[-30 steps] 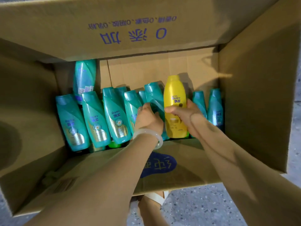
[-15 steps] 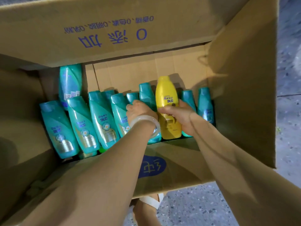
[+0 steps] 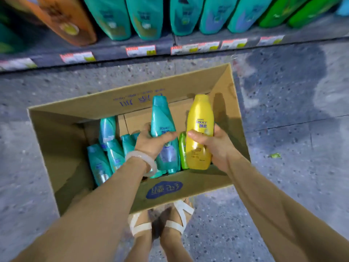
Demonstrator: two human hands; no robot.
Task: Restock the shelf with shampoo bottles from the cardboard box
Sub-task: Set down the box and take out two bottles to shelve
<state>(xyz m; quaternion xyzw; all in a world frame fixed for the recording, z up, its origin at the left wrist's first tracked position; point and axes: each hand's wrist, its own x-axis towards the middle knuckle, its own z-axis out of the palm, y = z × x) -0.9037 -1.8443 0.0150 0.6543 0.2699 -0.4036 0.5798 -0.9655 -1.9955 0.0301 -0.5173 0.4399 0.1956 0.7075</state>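
Now lifting out: teal bottle (image 3: 164, 127) gripped in left hand (image 3: 151, 142), yellow bottle (image 3: 199, 129) in right hand (image 3: 213, 142), both above the cardboard box (image 3: 62, 148). Next, probably carrying forward beyond the box to the shelf (image 3: 113, 51), matching colours.

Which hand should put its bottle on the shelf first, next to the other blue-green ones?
Probably the left hand. It holds the teal bottle, which matches the teal bottles on the shelf straight ahead. The right hand holds a yellow bottle, and no yellow ones show there.
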